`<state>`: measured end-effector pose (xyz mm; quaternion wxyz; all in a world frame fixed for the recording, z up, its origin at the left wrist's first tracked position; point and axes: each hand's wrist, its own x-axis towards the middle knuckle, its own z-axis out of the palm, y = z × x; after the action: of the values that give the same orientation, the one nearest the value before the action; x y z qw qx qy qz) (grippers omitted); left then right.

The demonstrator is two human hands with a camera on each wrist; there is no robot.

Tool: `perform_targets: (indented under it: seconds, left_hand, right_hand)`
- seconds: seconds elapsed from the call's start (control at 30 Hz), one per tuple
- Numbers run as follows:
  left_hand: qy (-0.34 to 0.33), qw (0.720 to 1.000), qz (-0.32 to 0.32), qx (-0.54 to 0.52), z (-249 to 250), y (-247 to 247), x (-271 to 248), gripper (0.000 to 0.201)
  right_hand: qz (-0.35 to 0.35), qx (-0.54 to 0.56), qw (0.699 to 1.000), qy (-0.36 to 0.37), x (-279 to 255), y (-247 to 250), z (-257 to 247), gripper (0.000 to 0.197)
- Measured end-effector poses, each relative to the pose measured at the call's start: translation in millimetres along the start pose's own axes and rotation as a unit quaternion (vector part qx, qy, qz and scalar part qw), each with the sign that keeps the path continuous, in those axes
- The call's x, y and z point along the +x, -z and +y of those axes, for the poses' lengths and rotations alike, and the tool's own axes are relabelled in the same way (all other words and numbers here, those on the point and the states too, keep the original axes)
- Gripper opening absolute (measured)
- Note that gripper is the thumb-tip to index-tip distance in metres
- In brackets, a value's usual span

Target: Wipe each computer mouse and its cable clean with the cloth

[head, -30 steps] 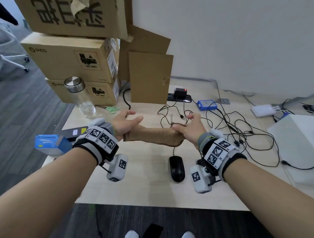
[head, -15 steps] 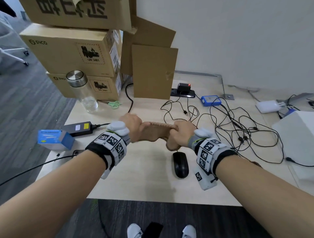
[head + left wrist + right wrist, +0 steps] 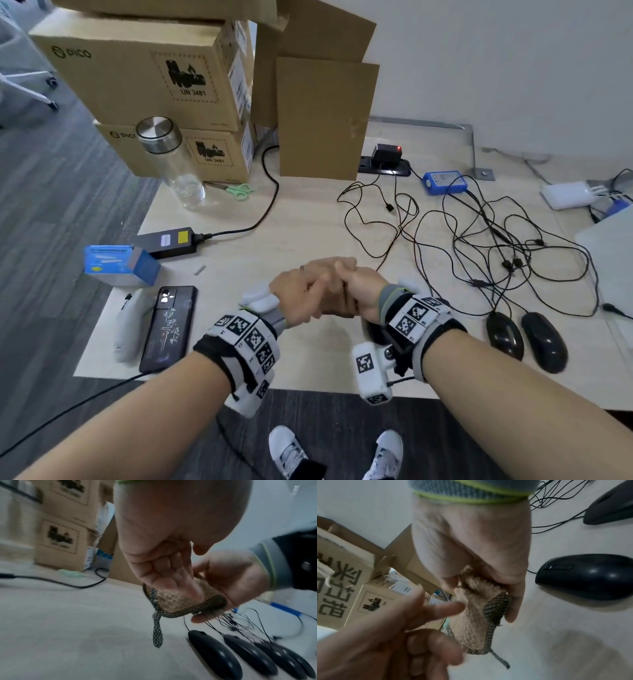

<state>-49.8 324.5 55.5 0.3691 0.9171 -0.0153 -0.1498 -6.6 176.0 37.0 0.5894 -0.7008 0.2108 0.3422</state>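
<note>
Holding: both hands meet above the near middle of the table [image 3: 308, 222], with the cloth [image 3: 178, 601] bunched between them.
Cloth: tan, fuzzy, with a dark checked border; a loose checked strip [image 3: 157, 631] hangs straight down from it. Folded into a small wad, so no clear long axis can be told.
Left hand [image 3: 301, 298]: fingers curled, pressing into the cloth from above in the left wrist view.
Right hand [image 3: 363, 291]: fingers wrapped under and round the cloth, cupping it.
Mice: four black mice lie side by side in the left wrist view, the nearest [image 3: 214, 654] just below the hands. In the head view two [image 3: 505, 335] [image 3: 544, 342] show to the right of the right wrist, long axes running near-to-far, cable ends pointing away from the person.
Cables: thin black cables [image 3: 496, 246] lie tangled on the table beyond the mice.
Surface: pale wood-look table top.
Left side of table: phone [image 3: 169, 329], blue box [image 3: 120, 265], black power brick [image 3: 168, 241], clear bottle [image 3: 174, 164] with a metal lid, green scissors [image 3: 239, 190].
Far side: stacked cardboard boxes [image 3: 147, 75], power strip [image 3: 385, 164], small blue device [image 3: 445, 183].
Room: white wall [image 3: 496, 61] behind the table; grey floor [image 3: 51, 222] to the left and below, white shoes [image 3: 287, 448] at the bottom edge.
</note>
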Motion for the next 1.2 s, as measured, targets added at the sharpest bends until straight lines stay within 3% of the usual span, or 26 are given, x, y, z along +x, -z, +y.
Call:
perform_targets:
  seconds: [0.07,0.1,0.13,0.23,0.3,0.33,0.4,0.43,0.47,0.57,0.73,0.83,0.87,0.9,0.93,0.97,1.0,1.07,1.13,1.2]
  left_hand:
    - [0.070,0.991,0.110,-0.024,-21,1,11,0.027]
    - [0.107,0.983,0.141,-0.055,-29,1,16,0.022]
    - [0.140,0.973,0.149,-0.110,-34,1,20,0.032]
    - [0.226,0.931,0.059,-0.280,-42,-6,33,0.079]
    - [0.253,0.880,-0.022,-0.401,-47,-14,37,0.095]
    - [0.257,0.854,-0.052,-0.449,-48,-19,38,0.088]
    - [0.248,0.832,-0.027,-0.495,-46,-31,40,0.044]
    - [0.248,0.841,0.007,-0.482,-46,-35,41,0.025]
    - [0.250,0.851,0.041,-0.460,-45,-38,40,0.021]
    - [0.241,0.881,0.109,-0.393,-51,-41,44,0.030]
    - [0.185,0.907,0.134,-0.355,-59,-28,50,0.028]
    - [0.165,0.914,0.143,-0.341,-57,-20,53,0.017]
    - [0.172,0.920,0.145,-0.320,-59,-19,53,0.010]
    - [0.184,0.931,0.144,-0.280,-62,-19,52,0.009]
    - [0.188,0.951,0.142,-0.202,-67,-20,51,0.017]
    - [0.169,0.972,0.135,-0.092,-73,-24,48,0.027]
    - [0.119,0.985,0.124,0.015,-77,-28,45,0.035]
    - [-0.033,0.988,0.073,0.131,-81,-41,41,0.047]
    - [-0.124,0.975,0.000,0.183,-82,-54,40,0.056]
    - [-0.133,0.965,-0.060,0.218,-82,-63,39,0.054]
  right_hand:
    - [0.027,0.031,0.999,-0.005,4,3,1,0.048]
    - [0.029,0.055,0.998,-0.003,7,6,2,0.044]
    - [0.030,0.082,0.996,0.005,6,8,1,0.037]
    - [0.008,0.142,0.990,0.020,3,11,2,0.021]
    - [-0.014,0.158,0.986,0.042,4,11,8,0.025]
    - [-0.013,0.147,0.988,0.052,3,11,10,0.029]
    - [0.018,0.073,0.994,0.084,10,13,19,0.033]
    - [0.049,0.015,0.993,0.105,14,16,24,0.030]
    - [0.085,-0.038,0.988,0.122,14,17,27,0.024]
    - [0.146,-0.089,0.974,0.150,22,20,39,0.020]
    - [0.050,0.071,0.988,0.128,27,11,34,0.010]
    - [-0.028,0.211,0.974,0.074,26,12,27,0.026]
    - [-0.028,0.211,0.976,0.054,27,12,28,0.032]
    - [-0.009,0.161,0.986,0.041,28,12,29,0.038]
    - [0.031,0.045,0.998,0.034,31,14,32,0.045]
    - [0.081,-0.094,0.992,0.037,36,17,37,0.051]
    - [0.129,-0.209,0.968,0.057,39,19,42,0.054]
    - [0.160,-0.322,0.921,0.148,43,23,49,0.051]
    - [0.113,-0.424,0.863,0.249,46,23,55,0.051]
    - [0.043,-0.536,0.792,0.289,46,20,62,0.052]
